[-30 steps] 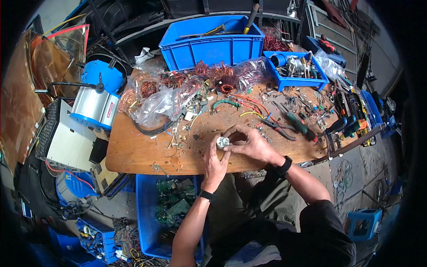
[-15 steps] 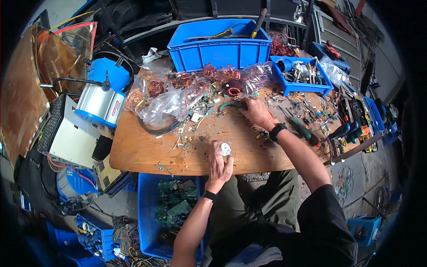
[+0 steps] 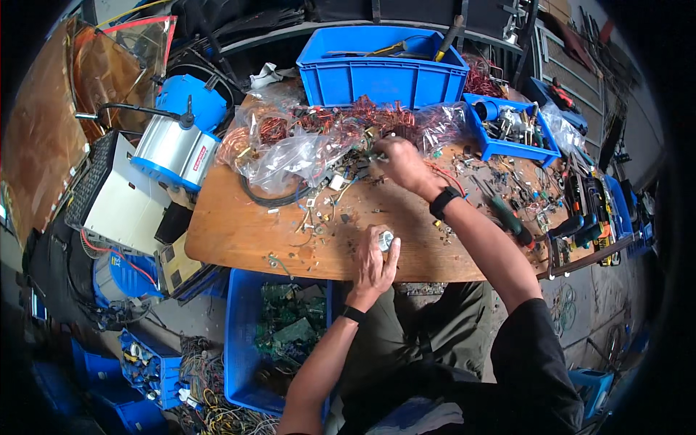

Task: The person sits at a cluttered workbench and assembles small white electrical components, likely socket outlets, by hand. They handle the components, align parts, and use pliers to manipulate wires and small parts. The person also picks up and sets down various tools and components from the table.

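Near the table's front edge, my left hand (image 3: 373, 262) is closed round a small round silvery metal part (image 3: 386, 241), its flat end facing up between thumb and fingers. My right hand (image 3: 404, 165) reaches over the scrap heap at the back of the table. Its fingers are curled together and somewhat blurred; a greenish bit shows at the tips, but I cannot make out what it is. A red wire (image 3: 451, 176) lies beside the right wrist. Behind that hand lie tangled copper windings (image 3: 373, 112), and to its left a clear plastic bag (image 3: 279, 161).
A large blue crate (image 3: 384, 83) with tools stands at the back. Right of it, a blue tray (image 3: 518, 147) holds metal parts. A green-handled screwdriver (image 3: 513, 221) lies among scraps. Below the table is a blue bin (image 3: 239, 348) of circuit boards. A silver-blue machine (image 3: 174, 152) stands left.
My right hand has moved left over the heap, away from where it was at a green wire. My left hand still holds the metal part. The whole view has shifted slightly.
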A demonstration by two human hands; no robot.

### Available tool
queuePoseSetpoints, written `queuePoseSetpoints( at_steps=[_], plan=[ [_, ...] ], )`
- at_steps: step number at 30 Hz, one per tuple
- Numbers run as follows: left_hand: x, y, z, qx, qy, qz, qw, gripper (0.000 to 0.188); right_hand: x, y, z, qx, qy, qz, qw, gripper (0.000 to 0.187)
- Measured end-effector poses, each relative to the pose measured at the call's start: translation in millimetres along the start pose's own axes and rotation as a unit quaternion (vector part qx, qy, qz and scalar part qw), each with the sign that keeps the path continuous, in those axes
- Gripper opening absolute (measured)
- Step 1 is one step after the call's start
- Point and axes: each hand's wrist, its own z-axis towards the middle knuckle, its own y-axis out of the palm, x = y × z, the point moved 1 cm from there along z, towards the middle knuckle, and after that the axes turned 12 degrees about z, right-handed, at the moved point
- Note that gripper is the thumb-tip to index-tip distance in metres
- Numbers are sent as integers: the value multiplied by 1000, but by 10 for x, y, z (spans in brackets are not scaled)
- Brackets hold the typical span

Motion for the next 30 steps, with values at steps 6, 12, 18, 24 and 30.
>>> queuePoseSetpoints(
  at_steps=[6,12,18,24,30],
  plan=[
    [-4,-36,9,24,1,-19,1000,22,-489,541,14,-128,-67,31,989,45],
    [-70,-59,-36,39,-25,-20,999,24,-444,462,-62,-108,-2,105,989,44],
    [-62,10,-53,42,-12,-30,999,26,-411,292,-503,-60,-34,72,995,45],
    [-89,9,-40,19,-34,-19,999,28,-294,774,-275,-56,-83,26,995,45],
    [-81,-40,-35,39,-20,-8,999,26,-507,520,-269,-66,3,167,984,36]
  ],
)
